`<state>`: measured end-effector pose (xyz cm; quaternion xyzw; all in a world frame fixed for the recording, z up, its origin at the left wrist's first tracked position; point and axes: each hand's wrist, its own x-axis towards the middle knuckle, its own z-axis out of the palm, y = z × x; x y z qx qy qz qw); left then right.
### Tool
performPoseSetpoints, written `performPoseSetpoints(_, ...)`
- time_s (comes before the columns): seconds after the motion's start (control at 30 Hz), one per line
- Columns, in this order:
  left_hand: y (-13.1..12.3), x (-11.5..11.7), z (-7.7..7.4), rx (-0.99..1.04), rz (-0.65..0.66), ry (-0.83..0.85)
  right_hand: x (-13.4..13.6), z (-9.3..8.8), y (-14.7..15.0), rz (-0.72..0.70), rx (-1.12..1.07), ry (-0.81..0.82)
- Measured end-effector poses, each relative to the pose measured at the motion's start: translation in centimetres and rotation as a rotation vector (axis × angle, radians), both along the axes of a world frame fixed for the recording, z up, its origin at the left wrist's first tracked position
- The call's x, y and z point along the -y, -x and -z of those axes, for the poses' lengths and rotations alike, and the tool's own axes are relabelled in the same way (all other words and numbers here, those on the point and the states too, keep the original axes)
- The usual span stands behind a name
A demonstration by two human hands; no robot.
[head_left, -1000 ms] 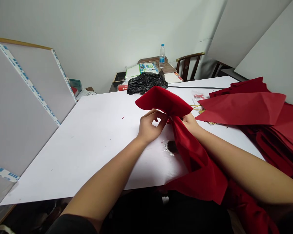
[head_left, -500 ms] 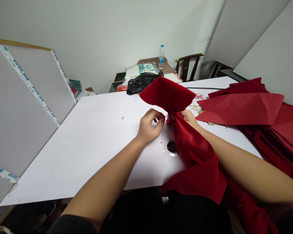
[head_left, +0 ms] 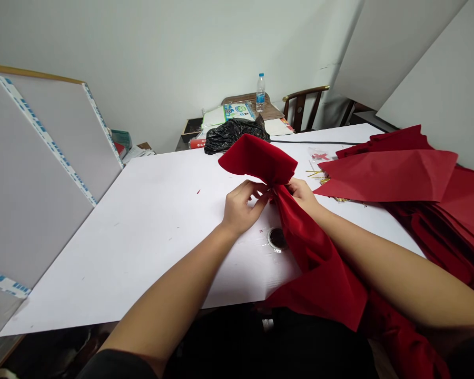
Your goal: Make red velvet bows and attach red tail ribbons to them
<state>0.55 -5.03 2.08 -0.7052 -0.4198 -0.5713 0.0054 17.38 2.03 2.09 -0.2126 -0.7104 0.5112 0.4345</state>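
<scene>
A red cloth [head_left: 318, 263] is gathered into a narrow neck above the table, its top flap [head_left: 258, 158] fanned out and its long tail running down over the table's front edge onto my lap. My left hand [head_left: 243, 206] pinches at the neck with thumb and fingertips, where a thin, shiny tie [head_left: 272, 190] shows in part. From the right, my right hand [head_left: 301, 193] grips the gathered cloth; its fingertips are hidden behind the folds. Beneath the cloth, a round hole [head_left: 277, 238] opens in the white tabletop [head_left: 142, 231].
Red cloths [head_left: 391, 176] lie piled at the right, beside gold twist ties [head_left: 323, 180] and a small clear bag [head_left: 319, 156]. A black plastic bag [head_left: 231, 136] sits at the back edge. Behind are a water bottle [head_left: 260, 93] and a wooden chair [head_left: 300, 108]. White panels [head_left: 35, 158] stand left.
My left fingertips have moved right, against the neck of the cloth. The top flap has tipped down and to the left, and my right hand has shifted slightly left.
</scene>
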Motion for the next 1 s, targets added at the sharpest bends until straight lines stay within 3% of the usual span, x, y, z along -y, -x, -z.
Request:
performPoseSetpoints(0.23, 0.3, 0.1, -0.1, -0.114, -0.114, -0.033, 0.2, -0.1, 0.1, 0.012, 0.038, 0.0)
performPoseSetpoints(0.37, 0.2, 0.1, -0.3, -0.098, -0.123, -0.008, 0.0, -0.1, 0.0, 0.028, 0.045, -0.094)
performPoseSetpoints(0.5, 0.1, 0.0, -0.7, 0.041, -0.077, 0.148, -0.5, 0.1, -0.2, -0.033, 0.084, -0.187)
performPoseSetpoints(0.7, 0.6, 0.0, -1.5, 0.071, 0.017, 0.342, -0.7, -0.2, -0.6, -0.128, 0.169, -0.12)
performPoseSetpoints(0.8, 0.7, 0.0, -1.3, 0.046, -0.017, 0.298, -0.7, -0.7, -0.7, -0.186, 0.157, -0.078)
performPoseSetpoints(1.0, 0.7, 0.1, -0.5, -0.166, -0.068, -0.033, -0.4, -1.4, -0.6, -0.208, 0.104, 0.098)
